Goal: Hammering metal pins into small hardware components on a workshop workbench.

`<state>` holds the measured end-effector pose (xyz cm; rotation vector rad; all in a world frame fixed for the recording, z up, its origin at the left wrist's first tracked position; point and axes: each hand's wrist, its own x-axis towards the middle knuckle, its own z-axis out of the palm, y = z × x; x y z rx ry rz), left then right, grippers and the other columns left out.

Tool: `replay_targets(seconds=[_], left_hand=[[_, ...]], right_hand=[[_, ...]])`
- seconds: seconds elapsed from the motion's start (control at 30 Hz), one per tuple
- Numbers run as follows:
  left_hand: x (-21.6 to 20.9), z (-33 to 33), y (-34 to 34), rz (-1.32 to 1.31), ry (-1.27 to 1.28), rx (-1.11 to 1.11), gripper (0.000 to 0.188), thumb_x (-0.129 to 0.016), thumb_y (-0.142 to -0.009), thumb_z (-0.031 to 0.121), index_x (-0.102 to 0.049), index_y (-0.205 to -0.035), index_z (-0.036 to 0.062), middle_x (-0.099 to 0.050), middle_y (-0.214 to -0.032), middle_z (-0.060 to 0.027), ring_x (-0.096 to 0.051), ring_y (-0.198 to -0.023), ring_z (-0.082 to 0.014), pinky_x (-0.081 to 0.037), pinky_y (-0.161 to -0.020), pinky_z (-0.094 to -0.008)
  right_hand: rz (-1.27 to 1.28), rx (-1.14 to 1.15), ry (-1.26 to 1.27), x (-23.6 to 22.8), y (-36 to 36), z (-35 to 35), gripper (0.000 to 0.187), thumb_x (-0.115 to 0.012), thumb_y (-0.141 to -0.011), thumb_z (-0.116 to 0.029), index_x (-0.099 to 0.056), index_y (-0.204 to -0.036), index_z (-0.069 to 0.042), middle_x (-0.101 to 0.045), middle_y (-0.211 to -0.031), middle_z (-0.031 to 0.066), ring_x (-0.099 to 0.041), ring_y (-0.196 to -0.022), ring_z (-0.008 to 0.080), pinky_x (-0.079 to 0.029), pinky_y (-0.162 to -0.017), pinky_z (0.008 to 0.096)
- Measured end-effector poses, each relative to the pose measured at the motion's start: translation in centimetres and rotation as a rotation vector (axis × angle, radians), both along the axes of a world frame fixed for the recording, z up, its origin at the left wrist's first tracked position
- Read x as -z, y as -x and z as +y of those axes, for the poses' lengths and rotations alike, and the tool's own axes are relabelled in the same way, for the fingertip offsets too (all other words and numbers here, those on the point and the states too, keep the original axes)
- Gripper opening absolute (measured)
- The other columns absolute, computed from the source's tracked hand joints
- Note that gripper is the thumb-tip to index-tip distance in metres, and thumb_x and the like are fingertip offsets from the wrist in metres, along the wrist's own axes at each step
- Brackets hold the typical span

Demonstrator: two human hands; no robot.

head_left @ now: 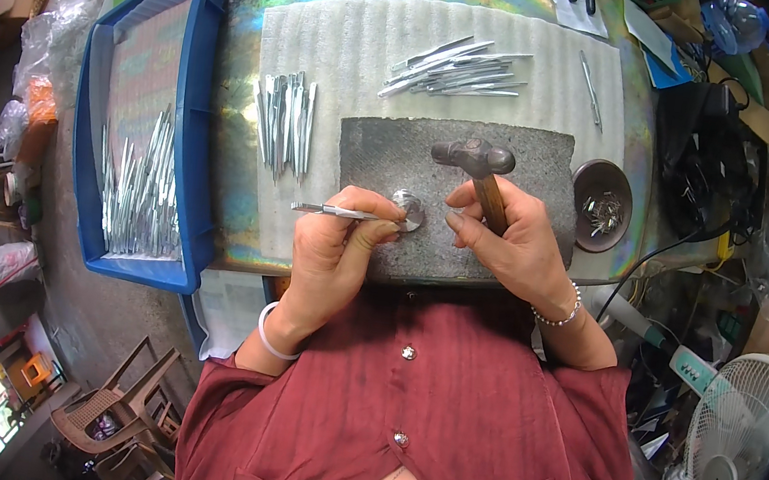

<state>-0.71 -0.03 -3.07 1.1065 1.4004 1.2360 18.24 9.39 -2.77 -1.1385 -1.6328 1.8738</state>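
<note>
My left hand (337, 245) is closed around a slim silvery metal rod (322, 210). The rod lies crosswise, its right end by a small round metal block (408, 204) on a dark grey stone slab (442, 248). My right hand (516, 240) grips a hammer (487, 193) by its wooden handle, the steel head raised over the slab. Its thumb and forefinger come near each other; whether a tiny part sits between them I cannot tell. A brown bowl (620, 240) of small metal pins stands right of the slab.
White foam sheet (334, 30) carries a loose pile of rods (455, 70), a row of rods (285, 125) and a single rod (592, 91). At the left, a blue tray (194, 98) holds many more. A fan (738, 432) stands right; a black cable (649, 260) hangs near the bowl.
</note>
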Motion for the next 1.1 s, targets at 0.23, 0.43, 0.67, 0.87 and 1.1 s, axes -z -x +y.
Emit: replay_targets(seconds=[0.23,0.43,0.67,0.87,1.1], left_hand=[[0.2,-0.1,0.0,0.151,-0.062,0.022,0.012,-0.052,-0.088,-0.008,-0.059,-0.097,-0.0034,-0.059,-0.095,-0.0089,-0.058,-0.081,-0.0128,-0.049,-0.071,-0.0230],[0.2,0.1,-0.1,0.190,-0.077,0.024,0.010,-0.053,-0.088,-0.008,-0.059,-0.096,-0.0045,-0.060,-0.093,-0.0096,-0.059,-0.078,-0.0131,-0.050,-0.069,-0.0233],[-0.1,0.6,-0.3,0.199,-0.093,-0.031,0.006,-0.060,-0.084,-0.006,-0.060,-0.088,-0.0020,-0.060,-0.078,-0.0099,-0.060,-0.066,-0.0158,-0.048,-0.058,-0.0256],[-0.3,0.8,-0.3,0.169,-0.075,-0.026,0.005,-0.059,-0.084,-0.006,-0.059,-0.087,-0.0018,-0.060,-0.078,-0.0103,-0.061,-0.065,-0.0178,-0.048,-0.059,-0.0261],[-0.9,0.9,-1.1,0.697,-0.322,0.058,0.028,-0.056,-0.067,-0.012,-0.059,-0.092,0.0019,-0.060,-0.082,-0.0119,-0.061,-0.064,-0.0282,-0.049,-0.055,-0.0340]], right_hand=[[0.003,-0.002,-0.039,0.0,0.1,-0.1,0.015,-0.066,-0.083,-0.009,-0.058,-0.091,0.000,-0.053,-0.064,-0.0007,-0.046,-0.060,0.0032,-0.040,-0.054,0.0226],[-0.007,-0.017,-0.103,0.1,0.0,0.0,0.015,-0.066,-0.082,-0.009,-0.058,-0.092,0.000,-0.054,-0.066,0.0003,-0.047,-0.060,0.0042,-0.041,-0.055,0.0233],[0.015,0.001,-0.125,0.2,-0.2,0.0,0.018,-0.067,-0.081,-0.008,-0.058,-0.094,0.000,-0.056,-0.068,0.0021,-0.051,-0.064,0.0052,-0.044,-0.059,0.0236],[0.011,-0.013,-0.174,0.4,-0.4,0.1,0.020,-0.066,-0.081,-0.008,-0.057,-0.097,0.000,-0.056,-0.071,0.0024,-0.052,-0.064,0.0062,-0.044,-0.060,0.0239],[0.271,-0.065,0.203,-2.6,-0.5,-1.0,0.037,-0.059,-0.087,-0.003,-0.048,-0.122,0.000,-0.060,-0.092,0.0054,-0.056,-0.072,0.0099,-0.047,-0.064,0.0236]])
